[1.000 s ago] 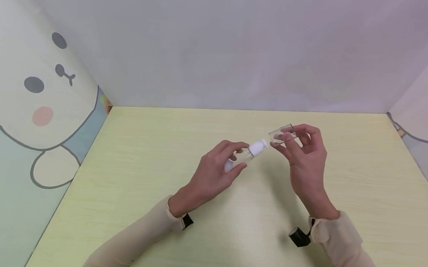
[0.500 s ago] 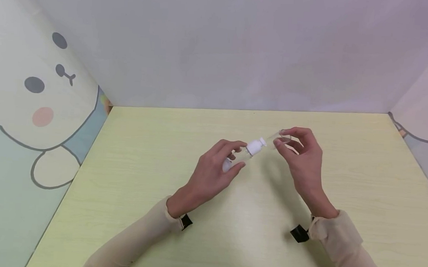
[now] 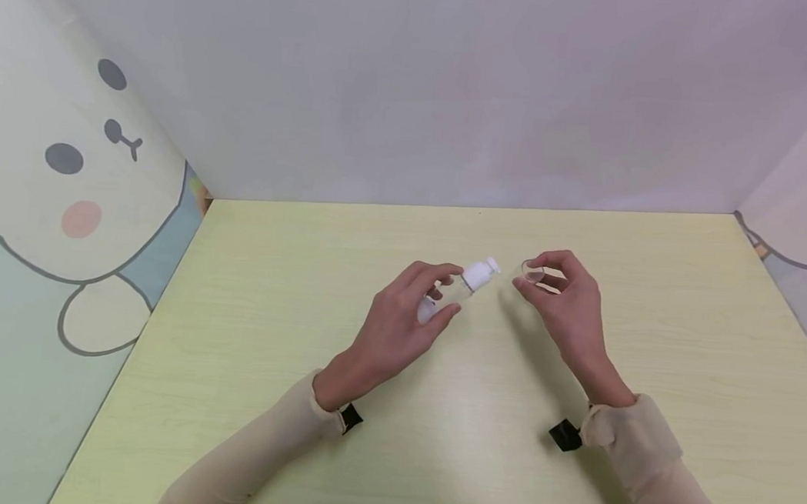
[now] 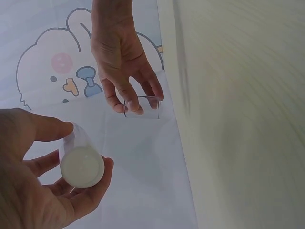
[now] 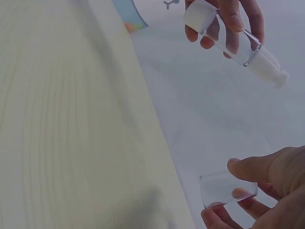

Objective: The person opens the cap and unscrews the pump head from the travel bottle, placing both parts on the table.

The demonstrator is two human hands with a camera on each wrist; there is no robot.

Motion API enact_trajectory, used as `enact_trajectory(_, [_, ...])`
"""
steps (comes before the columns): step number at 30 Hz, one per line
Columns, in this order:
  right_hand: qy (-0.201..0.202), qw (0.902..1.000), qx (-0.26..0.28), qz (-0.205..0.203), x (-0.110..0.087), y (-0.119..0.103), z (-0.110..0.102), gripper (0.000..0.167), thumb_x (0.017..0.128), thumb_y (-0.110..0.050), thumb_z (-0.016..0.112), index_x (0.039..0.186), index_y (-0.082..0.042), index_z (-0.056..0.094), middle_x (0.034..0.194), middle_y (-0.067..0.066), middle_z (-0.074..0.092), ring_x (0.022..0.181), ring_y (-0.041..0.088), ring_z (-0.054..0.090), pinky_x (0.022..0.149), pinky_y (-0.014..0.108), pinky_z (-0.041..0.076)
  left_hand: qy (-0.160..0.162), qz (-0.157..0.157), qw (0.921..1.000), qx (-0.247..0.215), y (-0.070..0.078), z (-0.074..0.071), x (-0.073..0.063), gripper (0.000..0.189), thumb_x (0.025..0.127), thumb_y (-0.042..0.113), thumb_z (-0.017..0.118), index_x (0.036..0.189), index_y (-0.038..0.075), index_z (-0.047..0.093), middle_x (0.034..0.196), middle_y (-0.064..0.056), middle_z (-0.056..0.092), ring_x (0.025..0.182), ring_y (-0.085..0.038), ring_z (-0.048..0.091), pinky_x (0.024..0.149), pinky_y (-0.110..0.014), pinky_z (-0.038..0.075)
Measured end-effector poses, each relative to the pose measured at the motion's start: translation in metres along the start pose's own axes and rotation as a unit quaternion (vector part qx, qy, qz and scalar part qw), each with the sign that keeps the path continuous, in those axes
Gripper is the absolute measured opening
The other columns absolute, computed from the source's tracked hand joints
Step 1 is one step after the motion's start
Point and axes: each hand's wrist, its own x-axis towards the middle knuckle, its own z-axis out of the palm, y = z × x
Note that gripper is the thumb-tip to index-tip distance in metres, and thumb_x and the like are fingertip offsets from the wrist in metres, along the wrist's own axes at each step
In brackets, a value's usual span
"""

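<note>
My left hand (image 3: pixel 403 314) grips a small clear pump bottle (image 5: pixel 236 40) with a white pump head (image 3: pixel 480 274) and a white base (image 4: pixel 82 167). The bottle is tilted, its pump end up and toward the right. In my right hand (image 3: pixel 567 300) a clear cylindrical cap (image 5: pixel 226 188) is pinched between thumb and fingers. A short gap separates the cap from the pump head. Both hands are raised over the table, and the left wrist view shows the cap's see-through wall with fingers behind it.
A pale wood-grain table (image 3: pixel 270 275) lies beneath both hands. Behind it stands a plain whitish wall (image 3: pixel 455 93), and a cartoon-printed panel (image 3: pixel 33 183) flanks the left side. Black wrist devices (image 3: pixel 566 435) sit at the cuffs.
The cap came over the pump head half a second ago, then drew back to the right, its open end turning in view. The bottle has shifted only slightly left.
</note>
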Motion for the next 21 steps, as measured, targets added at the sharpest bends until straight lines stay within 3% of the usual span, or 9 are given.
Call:
enact_trajectory(12, [-0.047, 0.9957, -0.028, 0.074, 0.005, 0.013, -0.007, 0.037, 0.093, -0.023, 0.08, 0.123, -0.012, 0.061, 0.128, -0.005, 0.062, 0.103, 0.002, 0.066, 0.077, 0.018, 0.054, 0.0, -0.005, 1.0, -0.006, 0.0, 0.001, 0.0, 0.043, 0.094, 0.012, 0.079, 0.134, 0.013, 0.064, 0.115, -0.007, 0.068, 0.095, -0.024, 0.072, 0.076, -0.03, 0.062])
enact_trajectory(21, [-0.059, 0.9932, -0.042, 0.091, 0.005, 0.014, -0.006, 0.038, 0.092, -0.017, 0.079, 0.123, -0.007, 0.061, 0.132, 0.003, 0.061, 0.106, 0.007, 0.064, 0.077, 0.014, 0.054, 0.0, -0.002, 1.0, -0.004, -0.001, 0.001, 0.0, 0.043, 0.094, 0.012, 0.078, 0.134, 0.013, 0.063, 0.116, -0.008, 0.068, 0.095, -0.023, 0.071, 0.077, -0.03, 0.062])
